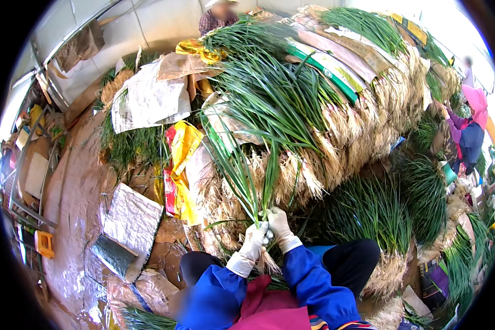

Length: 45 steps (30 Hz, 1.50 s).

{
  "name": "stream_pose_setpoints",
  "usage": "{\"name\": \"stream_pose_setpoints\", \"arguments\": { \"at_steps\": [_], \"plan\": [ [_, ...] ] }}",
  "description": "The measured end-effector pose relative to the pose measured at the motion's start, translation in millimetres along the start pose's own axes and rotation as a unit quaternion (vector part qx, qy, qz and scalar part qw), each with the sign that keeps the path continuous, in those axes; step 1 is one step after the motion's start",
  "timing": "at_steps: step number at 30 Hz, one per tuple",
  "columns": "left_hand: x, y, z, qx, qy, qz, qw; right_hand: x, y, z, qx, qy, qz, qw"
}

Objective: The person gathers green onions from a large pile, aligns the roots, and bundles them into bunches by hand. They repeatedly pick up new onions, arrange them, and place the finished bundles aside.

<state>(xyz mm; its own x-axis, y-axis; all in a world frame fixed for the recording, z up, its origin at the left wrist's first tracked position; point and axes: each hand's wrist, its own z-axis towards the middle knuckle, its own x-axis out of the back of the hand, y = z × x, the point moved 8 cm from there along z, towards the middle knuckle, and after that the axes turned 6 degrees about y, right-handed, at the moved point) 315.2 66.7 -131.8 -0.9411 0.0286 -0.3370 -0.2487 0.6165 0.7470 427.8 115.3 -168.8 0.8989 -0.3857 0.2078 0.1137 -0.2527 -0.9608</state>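
Both my hands wear white gloves and meet in front of my lap. My left hand [254,243] is closed around the lower stems of a small bunch of long green leafy plants [243,185], whose pale roots hang below it. Right beside it, my right hand [278,225] grips the same bunch a little higher, its fingers touching the stems. Past my hands rises a large pile of similar rooted plants [272,95], green leaves to the left and pale roots [354,123] facing right and toward me.
Sacks and paper sheets [152,95] cover parts of the pile. A silvery sheet [134,218] lies on the muddy floor at left, near an orange stool [44,244]. More bundles [367,214] stand at right, where a person in a pink hat [470,128] sits; another person [218,18] is behind the pile.
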Motion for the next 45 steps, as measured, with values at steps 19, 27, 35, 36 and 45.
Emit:
{"name": "stream_pose_setpoints", "arguments": {
  "at_steps": [19, 27, 35, 36, 45],
  "plan": [
    [16, 222, -117, -0.254, -0.136, -0.286, 0.914, 2, -58, -22, 0.241, -0.206, -0.439, 0.841],
    [-5, 200, 14, -0.111, -0.156, -0.208, 0.959, -8, -196, 151, 0.330, 0.105, -0.527, 0.776],
    [-19, 169, 53, -0.089, -0.088, -0.066, 0.990, 130, -234, 57, 0.411, 0.106, -0.568, 0.705],
    [-43, 165, 69, -0.086, -0.089, -0.048, 0.991, 196, -216, 52, 0.364, 0.127, -0.581, 0.716],
    [-89, 160, 150, -0.095, 0.137, 0.044, 0.985, 555, 114, -119, -0.072, 0.286, -0.533, 0.793]
  ]
}}
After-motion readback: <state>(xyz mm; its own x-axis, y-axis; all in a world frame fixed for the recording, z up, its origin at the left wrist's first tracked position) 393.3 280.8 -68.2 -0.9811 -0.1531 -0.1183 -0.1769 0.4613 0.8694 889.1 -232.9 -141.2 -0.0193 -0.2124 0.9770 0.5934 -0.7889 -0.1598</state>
